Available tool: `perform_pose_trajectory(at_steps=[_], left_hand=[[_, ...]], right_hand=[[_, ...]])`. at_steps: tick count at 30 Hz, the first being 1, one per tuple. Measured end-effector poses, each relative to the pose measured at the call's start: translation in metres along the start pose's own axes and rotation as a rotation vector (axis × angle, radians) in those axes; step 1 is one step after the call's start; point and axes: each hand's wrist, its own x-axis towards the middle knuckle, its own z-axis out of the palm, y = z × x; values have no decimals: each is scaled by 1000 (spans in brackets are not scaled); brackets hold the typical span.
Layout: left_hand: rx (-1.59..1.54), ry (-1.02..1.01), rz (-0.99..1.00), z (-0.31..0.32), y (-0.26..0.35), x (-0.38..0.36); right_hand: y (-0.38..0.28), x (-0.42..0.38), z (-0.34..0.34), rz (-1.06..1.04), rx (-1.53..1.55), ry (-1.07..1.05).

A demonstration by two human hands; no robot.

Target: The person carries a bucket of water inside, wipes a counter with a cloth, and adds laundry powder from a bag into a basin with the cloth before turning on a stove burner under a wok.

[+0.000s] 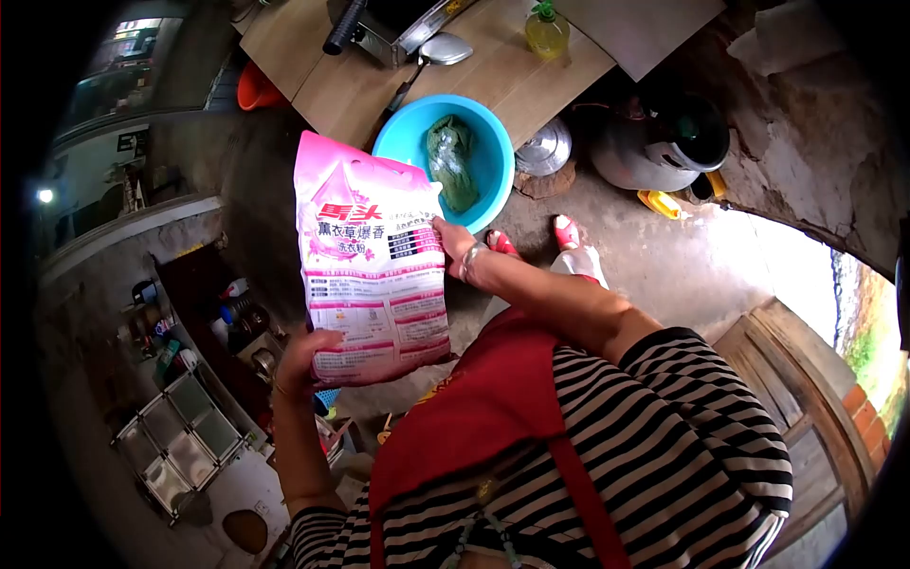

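Observation:
A pink and white bag of washing powder (372, 294) is held up between my two hands, its printed face toward me. My left hand (301, 356) grips the lower left edge, thumb lying on the front. At the right edge, my right hand (457, 247) has its fingers closed around the side of the bag, partly hidden. Just beyond the bag stands a light blue basin (498, 142). In it lies a bunched green cloth (453, 163), apparently wet. The upper part of the bag covers some of the basin's near rim.
Behind the basin, a wooden table (332, 90) bears a metal spatula (444, 49), a dark-handled pan (403, 33) and a bottle of yellow-green liquid (547, 36). A large metal pot (630, 156) and a yellow bottle (661, 203) are on the right. Left is a cluttered shelf (185, 313).

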Motion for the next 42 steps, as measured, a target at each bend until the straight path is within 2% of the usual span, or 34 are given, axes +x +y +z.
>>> perform_pose_trajectory(at_steps=[1, 2, 5, 7, 11, 13, 15, 17, 21, 23, 26, 29, 35, 36, 37, 39, 41, 42], left_hand=[[0, -10, 18, 0, -2, 0], [-6, -19, 23, 0, -2, -2], [-36, -7, 7, 0, -2, -6], [-36, 5, 51, 1, -9, -4], [-40, 10, -54, -7, -7, -2], [4, 31, 1, 2, -4, -3], [14, 30, 39, -3, -9, -9], [-14, 41, 48, 2, -7, -12], [-36, 27, 16, 9, -6, -10], [-34, 24, 20, 8, -4, -13], [-19, 23, 70, 1, -16, -5], [39, 17, 61, 11, -12, -11], [-24, 6, 180, 11, -24, -9], [-14, 7, 147, 9, -24, -8], [-6, 12, 108, 8, -23, -9], [-1, 19, 96, 11, -19, -13], [-6, 17, 183, 22, -19, -12], [22, 11, 167, 6, -23, -8]], right_hand=[[3, -3, -3, -18, 60, -27], [-1, -2, -4, -15, -48, -1], [1, -1, -1, -2, -104, 66], [2, -4, -2, -60, 77, -25], [-6, -17, 8, -18, -96, 94], [-3, -13, 3, -89, 25, -1], [-4, -6, -3, -28, -63, 54], [-2, -5, 3, 64, -23, 38], [-1, -4, -2, 15, -44, 53], [-1, -4, 5, 30, -40, 31], [-6, 4, -3, -99, 24, -52], [-21, -9, 2, -5, 10, -104], [-36, -39, 25, -60, 59, -183], [-34, -27, 18, -95, 44, -194], [-31, -6, 5, -68, -96, -182], [-27, -1, 14, -79, -76, 35], [-30, -8, 17, -94, 14, -62], [-27, 6, 7, -159, -88, -41]])
